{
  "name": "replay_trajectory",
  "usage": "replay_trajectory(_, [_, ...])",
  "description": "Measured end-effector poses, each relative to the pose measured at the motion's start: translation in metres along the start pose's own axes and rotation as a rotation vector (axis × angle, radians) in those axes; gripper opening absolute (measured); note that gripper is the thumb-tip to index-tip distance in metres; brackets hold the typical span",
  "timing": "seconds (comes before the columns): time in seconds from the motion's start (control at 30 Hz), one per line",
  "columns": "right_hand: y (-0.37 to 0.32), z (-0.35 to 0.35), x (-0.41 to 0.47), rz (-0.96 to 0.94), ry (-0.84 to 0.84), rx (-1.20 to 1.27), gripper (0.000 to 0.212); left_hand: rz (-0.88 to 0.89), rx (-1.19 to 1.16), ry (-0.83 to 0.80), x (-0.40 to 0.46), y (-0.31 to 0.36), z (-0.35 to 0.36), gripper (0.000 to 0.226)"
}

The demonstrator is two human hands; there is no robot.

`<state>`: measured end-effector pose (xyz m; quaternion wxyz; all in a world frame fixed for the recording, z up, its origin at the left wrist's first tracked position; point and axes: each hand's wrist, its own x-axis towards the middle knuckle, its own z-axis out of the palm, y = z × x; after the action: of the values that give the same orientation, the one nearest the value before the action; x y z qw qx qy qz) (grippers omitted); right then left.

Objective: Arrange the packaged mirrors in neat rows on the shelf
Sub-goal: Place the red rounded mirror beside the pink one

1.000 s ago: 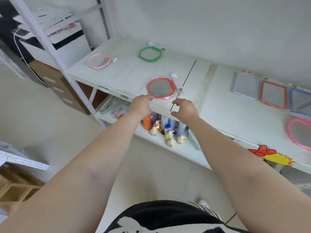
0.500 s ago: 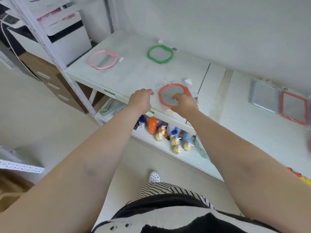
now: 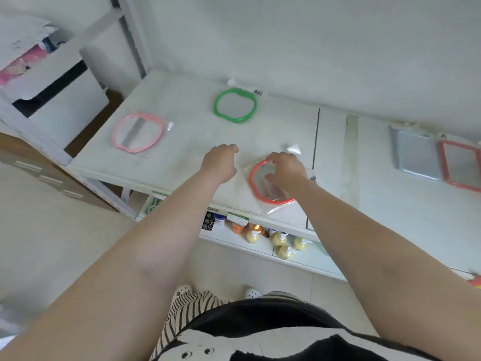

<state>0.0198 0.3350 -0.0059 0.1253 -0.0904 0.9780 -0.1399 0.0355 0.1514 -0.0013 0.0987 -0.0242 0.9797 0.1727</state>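
1. Two bare hands reach over the white shelf (image 3: 182, 142); the right hand (image 3: 285, 169) lies on the red-framed mirror (image 3: 256, 188), fingers curled round its far rim and thumb down on the glass.
2. That mirror, in a clear wrapper, sits at the near edge of the shelf, right of centre.
3. The left hand (image 3: 221, 162) is just left of it, fingers loosely curled, holding nothing.
4. A pink mirror (image 3: 138, 132) lies far left, and a green mirror (image 3: 235, 105) by the wall.
5. A grey mirror (image 3: 416, 157) and a red rectangular mirror (image 3: 460, 165) lie side by side at far right.
6. Pump bottles (image 3: 281, 241) stand on the lower shelf.
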Motion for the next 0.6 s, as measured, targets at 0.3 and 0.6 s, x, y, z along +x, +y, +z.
replay_trajectory(0.3, [-0.023, 0.019, -0.014, 0.419, 0.104, 0.13, 0.05, 0.319, 0.076, -0.208, 0.056, -0.019, -0.005, 0.059])
replay_trajectory(0.6, [-0.042, 0.064, -0.053, 0.948, 0.362, 0.488, 0.061, 0.446, -0.039, -0.394, 0.058, -0.019, 0.015, 0.048])
